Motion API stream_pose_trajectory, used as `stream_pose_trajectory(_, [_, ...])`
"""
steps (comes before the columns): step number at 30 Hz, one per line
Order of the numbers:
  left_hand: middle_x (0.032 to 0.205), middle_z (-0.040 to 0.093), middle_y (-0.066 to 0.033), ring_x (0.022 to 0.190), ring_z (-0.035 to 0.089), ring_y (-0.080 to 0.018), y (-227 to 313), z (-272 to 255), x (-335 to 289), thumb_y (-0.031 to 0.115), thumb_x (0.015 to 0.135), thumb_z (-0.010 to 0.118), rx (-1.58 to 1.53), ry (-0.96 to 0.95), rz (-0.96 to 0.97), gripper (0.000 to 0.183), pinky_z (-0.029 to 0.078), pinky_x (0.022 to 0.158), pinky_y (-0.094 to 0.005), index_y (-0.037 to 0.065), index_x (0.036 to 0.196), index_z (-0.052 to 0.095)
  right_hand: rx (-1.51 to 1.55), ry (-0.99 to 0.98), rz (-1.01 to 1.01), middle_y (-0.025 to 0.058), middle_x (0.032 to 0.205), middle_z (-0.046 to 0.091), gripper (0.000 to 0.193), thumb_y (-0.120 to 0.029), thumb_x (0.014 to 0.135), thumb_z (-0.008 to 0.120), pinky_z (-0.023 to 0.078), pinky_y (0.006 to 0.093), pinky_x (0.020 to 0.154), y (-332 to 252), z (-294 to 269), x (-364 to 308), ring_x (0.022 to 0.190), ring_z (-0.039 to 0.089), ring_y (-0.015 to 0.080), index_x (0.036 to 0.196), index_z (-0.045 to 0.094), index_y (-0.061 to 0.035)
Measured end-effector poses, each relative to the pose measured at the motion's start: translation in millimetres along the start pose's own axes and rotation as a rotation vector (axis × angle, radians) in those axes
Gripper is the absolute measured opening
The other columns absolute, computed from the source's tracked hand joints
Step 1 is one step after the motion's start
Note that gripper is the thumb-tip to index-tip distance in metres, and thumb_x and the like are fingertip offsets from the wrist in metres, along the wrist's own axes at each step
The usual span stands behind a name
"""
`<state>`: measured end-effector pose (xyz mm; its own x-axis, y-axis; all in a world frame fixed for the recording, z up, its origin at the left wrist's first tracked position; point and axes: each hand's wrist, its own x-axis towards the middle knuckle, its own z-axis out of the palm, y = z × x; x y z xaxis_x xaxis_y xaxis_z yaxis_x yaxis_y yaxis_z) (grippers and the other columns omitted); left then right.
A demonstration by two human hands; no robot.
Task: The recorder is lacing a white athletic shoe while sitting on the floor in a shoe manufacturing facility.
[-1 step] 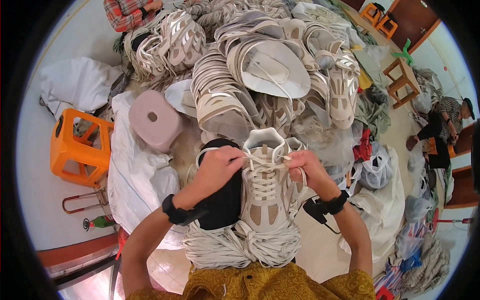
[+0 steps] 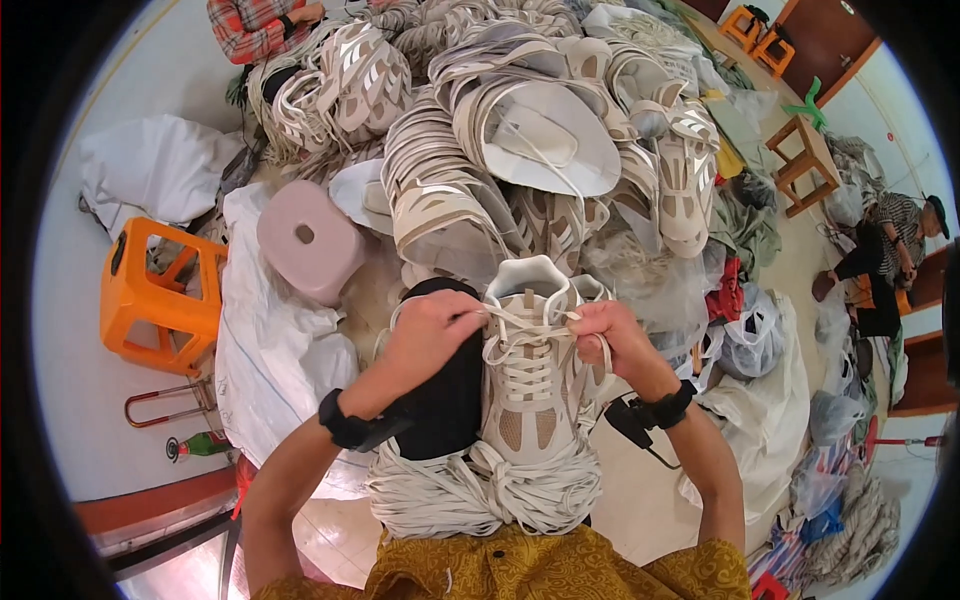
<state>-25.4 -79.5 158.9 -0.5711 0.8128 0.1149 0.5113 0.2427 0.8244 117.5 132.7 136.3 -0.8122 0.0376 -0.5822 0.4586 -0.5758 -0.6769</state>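
A beige and white shoe upper (image 2: 528, 400) lies in front of me, its toe toward my body and its collar away. Pale lace runs in crossed rows up its middle. My left hand (image 2: 432, 335) pinches one part of the shoelace (image 2: 515, 322) left of the collar. On the other side, my right hand (image 2: 612, 338) pinches another part of it, and the lace stretches between the two hands over the tongue. A thick bundle of white laces (image 2: 485, 490) rests across my lap, below the toe. Under my left forearm shows a black padded form (image 2: 445, 390).
Stacks of shoe uppers (image 2: 440, 190) pile up beyond my hands. To the left are a pinkish plastic stool (image 2: 310, 240), an orange stool (image 2: 165, 295) and white sacking (image 2: 270, 350). Plastic bags (image 2: 755, 335) lie to the right. Another person (image 2: 890, 250) sits at far right; a checked sleeve (image 2: 255, 30) shows at upper left.
My left hand has shifted very slightly to the left with the lace in its fingers. My right hand and the shoe upper look the same.
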Motion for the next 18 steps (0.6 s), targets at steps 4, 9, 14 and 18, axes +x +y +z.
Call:
stream_pose_trajectory(4, [0.066,0.055,-0.0008,0.042,0.039,-0.0022,-6,-35,-6,0.015,0.087,0.048,-0.443,0.027,-0.476,0.020,0.029,0.038,-0.0163,0.002,0.097,0.060,-0.021,-0.019,0.016,-0.0026,0.049,0.045,0.020,-0.013,0.073,0.060,0.022,0.0205,0.037,5,-5,1,0.037,0.035,0.0057,0.056,0.053,-0.0065])
stream_pose_trajectory(9, [0.063,0.052,0.0025,0.040,0.033,0.0001,-53,-94,-16,0.018,0.088,0.047,-0.318,0.400,-0.467,0.023,0.023,0.036,-0.0154,0.004,0.100,0.059,-0.500,0.312,-0.359,-0.0013,0.056,0.050,0.018,-0.017,0.076,0.058,0.024,0.0172,0.044,-14,-11,-20,0.047,0.039,0.0035,0.074,0.064,-0.0009])
stream_pose_trajectory(14, [0.063,0.054,0.0011,0.040,0.035,-0.0016,-90,-126,-21,0.021,0.087,0.049,-0.140,0.583,-0.456,0.021,0.024,0.037,-0.0169,0.006,0.096,0.062,-0.211,0.326,-0.538,0.0003,0.059,0.053,0.022,-0.017,0.079,0.055,0.025,0.0178,0.040,-38,-46,-30,0.045,0.038,0.0033,0.091,0.061,0.0006])
stream_pose_trajectory(18, [0.078,0.063,-0.0083,0.064,0.059,-0.0174,-77,-78,-11,0.014,0.082,0.052,0.299,0.394,-0.122,0.019,0.046,0.062,-0.0280,0.005,0.095,0.063,0.062,0.285,-0.610,-0.0005,0.054,0.050,0.028,-0.012,0.081,0.052,0.023,0.0184,0.037,-46,-58,-32,0.039,0.033,0.0043,0.105,0.052,0.0040])
